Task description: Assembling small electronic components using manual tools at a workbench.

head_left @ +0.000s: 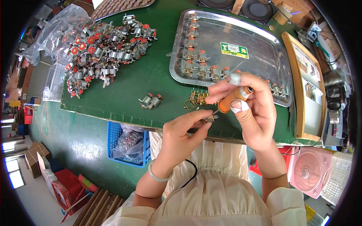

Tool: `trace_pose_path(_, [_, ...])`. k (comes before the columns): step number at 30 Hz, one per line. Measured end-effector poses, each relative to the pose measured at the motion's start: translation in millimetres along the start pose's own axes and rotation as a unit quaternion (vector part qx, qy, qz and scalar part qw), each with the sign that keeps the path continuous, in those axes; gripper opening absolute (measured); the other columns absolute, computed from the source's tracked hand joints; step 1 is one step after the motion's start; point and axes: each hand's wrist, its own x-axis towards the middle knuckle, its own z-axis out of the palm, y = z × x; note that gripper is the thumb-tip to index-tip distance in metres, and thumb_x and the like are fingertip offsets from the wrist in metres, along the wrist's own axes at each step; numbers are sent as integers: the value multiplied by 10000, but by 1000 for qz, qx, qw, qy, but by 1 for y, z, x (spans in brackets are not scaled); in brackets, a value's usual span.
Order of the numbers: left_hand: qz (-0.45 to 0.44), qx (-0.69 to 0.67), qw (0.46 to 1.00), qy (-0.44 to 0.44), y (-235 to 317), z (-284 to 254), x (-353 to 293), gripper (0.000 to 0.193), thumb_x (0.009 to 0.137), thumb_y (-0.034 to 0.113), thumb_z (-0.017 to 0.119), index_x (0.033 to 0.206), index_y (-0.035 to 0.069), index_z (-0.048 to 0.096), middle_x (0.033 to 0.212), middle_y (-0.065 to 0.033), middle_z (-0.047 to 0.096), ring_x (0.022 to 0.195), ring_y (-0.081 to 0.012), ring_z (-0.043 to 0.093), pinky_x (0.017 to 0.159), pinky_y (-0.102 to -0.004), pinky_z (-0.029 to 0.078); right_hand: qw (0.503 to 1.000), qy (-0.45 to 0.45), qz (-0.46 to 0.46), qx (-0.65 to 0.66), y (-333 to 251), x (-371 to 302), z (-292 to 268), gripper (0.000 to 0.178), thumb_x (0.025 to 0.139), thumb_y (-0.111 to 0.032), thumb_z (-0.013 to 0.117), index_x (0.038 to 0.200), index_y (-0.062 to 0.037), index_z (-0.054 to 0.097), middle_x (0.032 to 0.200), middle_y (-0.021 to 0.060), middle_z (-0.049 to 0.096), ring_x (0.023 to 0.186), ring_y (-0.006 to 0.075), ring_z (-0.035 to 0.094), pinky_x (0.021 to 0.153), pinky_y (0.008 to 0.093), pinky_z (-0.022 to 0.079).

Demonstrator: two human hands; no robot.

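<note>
Between the thumb and fingers of my left hand (184, 132) is a small metal motor part (211, 119), held near the table's front edge. My right hand (256, 109), with white tape on a thumb and a finger, grips an orange-handled screwdriver (228, 101). Its thin shaft points down to the held part. Just beyond lies a small heap of brass brackets (198, 98). Two small motors (151, 101) with red discs sit to the left of them. Rows of similar motors (202, 69) stand along the left and near sides of a metal tray (260, 41).
A large pile of motors (102, 49) covers the table's left, beside a clear plastic bag (62, 30). At right stands a wooden-framed box (294, 86). Black speakers (258, 9) lie at the back. Below the front edge are a blue basket (113, 141) and a pink fan (307, 171).
</note>
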Motion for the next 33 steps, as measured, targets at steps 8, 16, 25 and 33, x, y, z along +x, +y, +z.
trace_pose_path(8, [-16, 3, 1000, -10, 1, -1, -1, 260, 717, -37, 640, 972, 4, 608, 869, -102, 643, 734, -147, 638, 649, -250, 529, 998, -1, 33, 50, 3, 4, -2, 326, 862, -9, 488, 1176, -13, 400, 1015, 168, 563, 897, 193, 584, 725, 280, 483])
trace_pose_path(16, [9, 28, 1000, 2, 1, -1, -1, 245, 733, -36, 626, 975, 2, 604, 859, -105, 646, 728, -150, 641, 639, -244, 523, 970, 126, -21, -207, 3, 2, 15, 426, 718, 6, 680, 1111, 44, 519, 876, 121, 605, 712, 137, 598, 625, 237, 487])
trace_pose_path(25, [-7, 17, 1000, 10, -1, 0, -2, 219, 738, -23, 632, 955, 10, 619, 832, -104, 649, 696, -134, 637, 615, -241, 516, 986, 94, 0, -135, 4, 1, 5, 429, 773, 14, 609, 1173, 30, 454, 916, 155, 601, 785, 172, 607, 679, 263, 495])
trace_pose_path(33, [-12, 4, 1000, 3, 0, -2, 0, 239, 737, -24, 632, 974, 6, 616, 854, -108, 650, 735, -149, 646, 637, -239, 520, 989, 104, 47, -94, 4, 2, 4, 347, 844, -19, 541, 1182, -5, 461, 969, 130, 590, 816, 144, 595, 695, 236, 492])
